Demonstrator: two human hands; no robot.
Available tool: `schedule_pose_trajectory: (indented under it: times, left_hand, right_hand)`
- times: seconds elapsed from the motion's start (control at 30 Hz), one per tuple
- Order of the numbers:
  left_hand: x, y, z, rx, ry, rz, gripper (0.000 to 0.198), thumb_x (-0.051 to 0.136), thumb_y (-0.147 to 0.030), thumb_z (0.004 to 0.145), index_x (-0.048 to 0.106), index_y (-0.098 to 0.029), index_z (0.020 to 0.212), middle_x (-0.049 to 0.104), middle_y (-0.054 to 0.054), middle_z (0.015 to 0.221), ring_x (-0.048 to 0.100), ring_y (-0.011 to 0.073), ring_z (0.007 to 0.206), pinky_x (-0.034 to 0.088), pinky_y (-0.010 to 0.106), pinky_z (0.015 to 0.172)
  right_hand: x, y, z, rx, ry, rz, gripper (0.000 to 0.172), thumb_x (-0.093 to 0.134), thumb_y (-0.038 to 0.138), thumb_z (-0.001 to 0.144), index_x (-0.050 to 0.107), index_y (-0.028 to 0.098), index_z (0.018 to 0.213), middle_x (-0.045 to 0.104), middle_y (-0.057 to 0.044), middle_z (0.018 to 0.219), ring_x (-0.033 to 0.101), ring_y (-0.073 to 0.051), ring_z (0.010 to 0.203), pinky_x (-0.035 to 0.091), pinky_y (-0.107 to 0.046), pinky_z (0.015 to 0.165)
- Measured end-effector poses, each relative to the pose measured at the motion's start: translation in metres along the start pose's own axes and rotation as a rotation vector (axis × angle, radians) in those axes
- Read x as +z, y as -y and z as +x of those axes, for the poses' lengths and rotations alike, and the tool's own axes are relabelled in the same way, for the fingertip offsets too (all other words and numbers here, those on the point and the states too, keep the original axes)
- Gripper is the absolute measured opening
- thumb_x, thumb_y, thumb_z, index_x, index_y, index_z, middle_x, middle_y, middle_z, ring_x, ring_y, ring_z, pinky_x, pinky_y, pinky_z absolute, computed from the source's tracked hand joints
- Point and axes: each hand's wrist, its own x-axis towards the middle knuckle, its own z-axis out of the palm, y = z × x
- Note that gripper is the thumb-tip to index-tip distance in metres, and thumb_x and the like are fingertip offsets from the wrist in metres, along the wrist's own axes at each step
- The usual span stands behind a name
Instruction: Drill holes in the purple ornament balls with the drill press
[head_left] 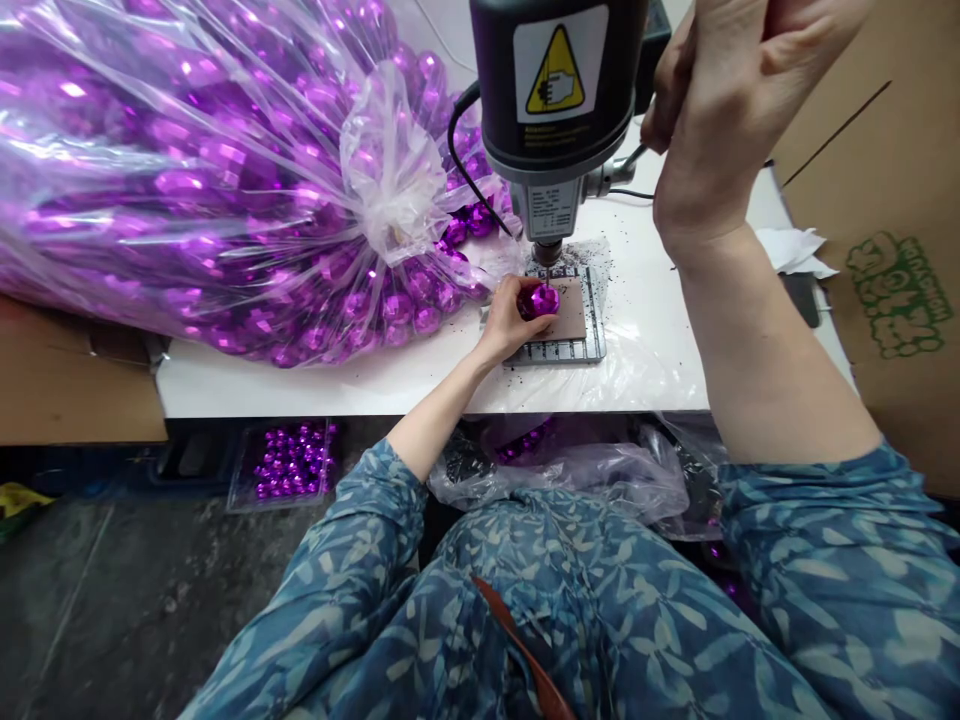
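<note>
My left hand (511, 322) pinches a shiny purple faceted ball (544, 299) between thumb and fingers. The ball rests on a brown board (571, 308) lying on the slotted metal base (598, 340) of a bench drill press (559, 90). Directly above the ball is the drill chuck (547, 254), its thin bit reaching down to the ball's top; whether it has entered cannot be made out. My right hand (712, 110), raised at the upper right, is closed around the press's feed lever (637, 155), most of which the fingers hide.
A big clear bag (225, 180) of purple balls covers the table's left side. Dark shavings lie around the base on the white table (360, 385). Cardboard boxes (877, 200) flank the right. Below the table edge are a clear bin (289, 462) of purple balls and crumpled plastic (577, 475).
</note>
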Motion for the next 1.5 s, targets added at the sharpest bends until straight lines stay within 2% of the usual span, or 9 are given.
schedule_pose_trajectory:
  times: [0.17, 0.4, 0.57, 0.7, 0.77, 0.87, 1.03, 1.27, 1.5]
  left_hand:
    - [0.016, 0.007, -0.001, -0.041, 0.052, -0.18, 0.062, 0.089, -0.044, 0.073, 0.061, -0.025, 0.125, 0.069, 0.009, 0.128, 0.065, 0.0294, 0.121, 0.052, 0.051, 0.11]
    - [0.023, 0.014, -0.008, -0.017, 0.017, -0.241, 0.069, 0.087, -0.059, 0.074, 0.057, -0.024, 0.125, 0.07, 0.009, 0.124, 0.068, 0.0279, 0.119, 0.052, 0.047, 0.109]
    - [0.023, 0.014, -0.008, -0.009, 0.029, -0.225, 0.069, 0.086, -0.062, 0.075, 0.058, -0.025, 0.125, 0.07, 0.009, 0.124, 0.068, 0.0275, 0.119, 0.051, 0.046, 0.109]
    - [0.021, 0.012, -0.008, 0.007, 0.034, -0.238, 0.068, 0.086, -0.061, 0.075, 0.058, -0.024, 0.124, 0.071, 0.01, 0.125, 0.068, 0.0281, 0.12, 0.051, 0.047, 0.11]
    - [0.02, 0.011, -0.008, 0.006, 0.038, -0.245, 0.068, 0.086, -0.061, 0.075, 0.058, -0.024, 0.125, 0.071, 0.01, 0.126, 0.068, 0.0286, 0.121, 0.05, 0.048, 0.111]
    - [0.019, 0.011, -0.008, -0.007, 0.049, -0.241, 0.068, 0.086, -0.061, 0.076, 0.058, -0.025, 0.127, 0.07, 0.01, 0.127, 0.067, 0.0295, 0.122, 0.05, 0.049, 0.111]
    - [0.02, 0.013, -0.008, 0.0, 0.065, -0.253, 0.068, 0.086, -0.06, 0.077, 0.058, -0.025, 0.129, 0.069, 0.009, 0.127, 0.065, 0.0295, 0.125, 0.049, 0.049, 0.112]
    - [0.019, 0.014, -0.008, 0.002, 0.073, -0.268, 0.067, 0.086, -0.059, 0.078, 0.059, -0.024, 0.127, 0.068, 0.01, 0.126, 0.063, 0.0306, 0.129, 0.047, 0.049, 0.115]
    - [0.019, 0.013, -0.008, -0.003, 0.066, -0.274, 0.067, 0.086, -0.06, 0.077, 0.059, -0.025, 0.127, 0.068, 0.01, 0.127, 0.064, 0.0299, 0.127, 0.048, 0.048, 0.113]
  right_hand:
    - [-0.001, 0.002, -0.001, 0.003, -0.006, -0.027, 0.076, 0.051, 0.082, 0.067, 0.018, 0.015, 0.07, 0.023, 0.004, 0.054, 0.033, 0.004, 0.05, 0.021, -0.017, 0.056]
    - [0.001, 0.015, -0.007, 0.014, 0.044, -0.006, 0.077, 0.051, 0.081, 0.065, 0.017, 0.013, 0.068, 0.019, 0.004, 0.053, 0.033, 0.006, 0.047, 0.018, -0.014, 0.057]
    - [-0.003, 0.012, -0.034, -0.094, -0.037, 0.107, 0.059, 0.053, 0.063, 0.086, 0.035, 0.009, 0.07, 0.022, 0.003, 0.054, 0.032, 0.008, 0.048, 0.02, -0.012, 0.055]
    - [-0.008, 0.007, -0.054, -0.131, -0.093, 0.11, 0.052, 0.055, 0.053, 0.091, 0.046, 0.006, 0.07, 0.019, 0.002, 0.055, 0.034, 0.01, 0.05, 0.017, -0.012, 0.059]
    - [-0.009, 0.006, -0.057, -0.124, -0.124, 0.093, 0.055, 0.056, 0.054, 0.09, 0.043, 0.005, 0.067, 0.017, 0.002, 0.054, 0.034, 0.009, 0.049, 0.016, -0.013, 0.06]
    - [-0.009, 0.005, -0.059, -0.097, -0.168, 0.075, 0.067, 0.059, 0.056, 0.086, 0.024, 0.004, 0.061, 0.013, 0.003, 0.053, 0.032, 0.01, 0.048, 0.015, -0.013, 0.06]
    - [-0.013, -0.001, -0.063, -0.097, -0.172, 0.093, 0.074, 0.057, 0.052, 0.085, 0.0, 0.006, 0.071, 0.002, 0.002, 0.053, 0.029, 0.011, 0.045, 0.014, -0.012, 0.059]
    - [-0.02, -0.024, -0.073, -0.142, -0.188, 0.155, 0.086, 0.063, 0.065, 0.081, -0.003, 0.01, 0.074, -0.003, 0.003, 0.051, 0.02, 0.005, 0.04, 0.021, -0.014, 0.046]
    - [-0.024, -0.034, -0.08, -0.139, -0.216, 0.109, 0.086, 0.065, 0.069, 0.08, 0.002, 0.011, 0.071, -0.001, 0.005, 0.049, 0.016, 0.005, 0.043, 0.024, -0.016, 0.047]
